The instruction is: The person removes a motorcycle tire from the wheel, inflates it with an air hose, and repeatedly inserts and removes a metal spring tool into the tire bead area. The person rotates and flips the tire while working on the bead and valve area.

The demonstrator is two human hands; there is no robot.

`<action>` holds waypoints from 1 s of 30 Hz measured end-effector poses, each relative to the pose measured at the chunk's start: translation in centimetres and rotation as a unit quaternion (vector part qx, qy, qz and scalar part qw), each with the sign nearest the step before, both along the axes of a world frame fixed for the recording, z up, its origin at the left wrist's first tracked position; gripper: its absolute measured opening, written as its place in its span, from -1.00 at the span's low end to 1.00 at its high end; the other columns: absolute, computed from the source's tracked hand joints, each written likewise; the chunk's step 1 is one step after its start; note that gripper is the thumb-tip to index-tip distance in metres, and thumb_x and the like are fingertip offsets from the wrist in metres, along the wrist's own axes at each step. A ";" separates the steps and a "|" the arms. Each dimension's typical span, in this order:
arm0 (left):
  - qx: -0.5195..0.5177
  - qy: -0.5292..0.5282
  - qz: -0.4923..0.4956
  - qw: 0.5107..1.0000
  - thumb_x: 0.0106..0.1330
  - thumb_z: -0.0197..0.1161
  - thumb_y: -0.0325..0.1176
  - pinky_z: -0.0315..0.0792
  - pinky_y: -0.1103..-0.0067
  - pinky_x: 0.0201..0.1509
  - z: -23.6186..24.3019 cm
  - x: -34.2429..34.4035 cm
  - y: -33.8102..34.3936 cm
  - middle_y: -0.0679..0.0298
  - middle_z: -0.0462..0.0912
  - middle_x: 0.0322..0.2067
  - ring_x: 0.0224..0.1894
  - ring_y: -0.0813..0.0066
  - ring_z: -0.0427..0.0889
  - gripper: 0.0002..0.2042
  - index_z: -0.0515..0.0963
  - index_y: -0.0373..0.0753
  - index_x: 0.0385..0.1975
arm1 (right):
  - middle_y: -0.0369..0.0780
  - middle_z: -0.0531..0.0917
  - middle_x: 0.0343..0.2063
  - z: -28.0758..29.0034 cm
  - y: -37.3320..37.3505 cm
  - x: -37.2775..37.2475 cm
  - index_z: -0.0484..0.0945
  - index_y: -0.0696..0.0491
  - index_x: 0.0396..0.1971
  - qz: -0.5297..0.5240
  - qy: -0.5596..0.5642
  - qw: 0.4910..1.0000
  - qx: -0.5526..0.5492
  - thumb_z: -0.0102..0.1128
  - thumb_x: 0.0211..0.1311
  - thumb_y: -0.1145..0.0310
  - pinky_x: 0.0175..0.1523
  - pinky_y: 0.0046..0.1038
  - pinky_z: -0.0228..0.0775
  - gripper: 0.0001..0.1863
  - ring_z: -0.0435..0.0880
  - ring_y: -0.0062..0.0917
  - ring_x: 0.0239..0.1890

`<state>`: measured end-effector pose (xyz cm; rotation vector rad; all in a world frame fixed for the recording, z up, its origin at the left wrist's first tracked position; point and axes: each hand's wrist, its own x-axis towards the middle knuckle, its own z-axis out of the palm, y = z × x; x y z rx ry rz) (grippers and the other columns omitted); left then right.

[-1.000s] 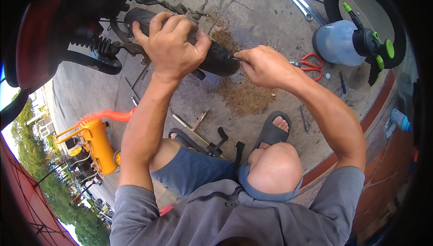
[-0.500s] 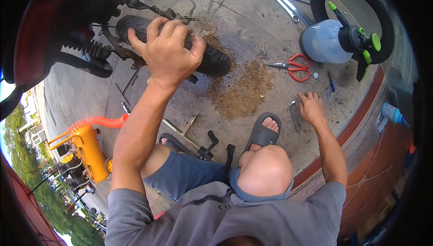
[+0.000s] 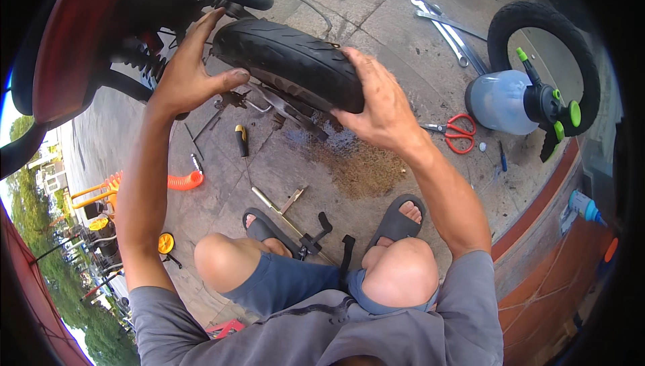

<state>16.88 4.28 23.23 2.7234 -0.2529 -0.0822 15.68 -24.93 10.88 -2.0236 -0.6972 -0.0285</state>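
Observation:
A black motorbike tyre on its wheel (image 3: 289, 54) stands below the red bike body (image 3: 67, 43). My right hand (image 3: 379, 101) grips the tyre's right end, fingers over the tread and thumb underneath. At its left end, my left hand (image 3: 191, 74) is spread, with the fingers stretched up along the far side and the thumb near the lower sidewall. Whether the left fingertips touch rubber I cannot tell. Below the wheel is a metal stand-like part (image 3: 282, 107). A yellow-and-black screwdriver (image 3: 242, 141) lies between my left forearm and the wheel.
Red-handled scissors (image 3: 460, 134), wrenches (image 3: 447, 33), a pump sprayer (image 3: 504, 101) and a loose tyre (image 3: 497, 37) lie to the right. A brown, gritty wet patch (image 3: 363, 168) covers paving under the wheel. Near my feet is a metal bar tool (image 3: 289, 221); an orange coiled hose (image 3: 185, 181) lies left.
My right hand has left the small tools on the ground and taken hold of the tyre's right end. My left hand has moved from the tyre's top to its left end. The view has shifted.

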 end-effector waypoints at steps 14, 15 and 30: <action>-0.384 0.078 0.166 0.905 -0.22 0.72 -0.32 0.42 0.51 0.26 -11.3 -5.0 0.6 0.21 0.60 0.06 0.10 0.43 0.58 -0.06 0.32 -0.34 0.26 | -0.15 0.61 0.02 -11.1 -8.6 2.7 0.36 0.22 0.22 -0.081 0.125 0.958 0.245 0.51 -0.16 -0.37 0.28 -0.38 0.34 0.12 0.58 -0.39 0.09; -0.361 0.018 0.125 0.924 -0.22 0.72 -0.29 0.43 0.51 0.24 -11.7 -5.2 0.3 0.21 0.62 0.04 0.08 0.43 0.59 -0.09 0.36 -0.35 0.23 | -0.15 0.61 0.02 -11.8 -8.3 3.0 0.37 0.23 0.21 -0.088 0.127 0.947 0.281 0.51 -0.16 -0.37 0.28 -0.38 0.34 0.12 0.58 -0.40 0.10; 0.082 0.009 0.103 0.991 -0.04 0.50 0.23 0.57 0.37 0.01 -0.3 0.2 -10.2 -0.11 0.73 -0.20 -0.12 0.12 0.76 -0.15 0.57 -0.42 0.09 | -0.13 0.47 0.29 -19.3 0.9 2.4 0.32 0.09 0.35 -0.100 0.444 0.654 0.604 -0.45 0.45 -0.35 0.45 -0.24 0.18 -0.14 0.43 -0.26 0.31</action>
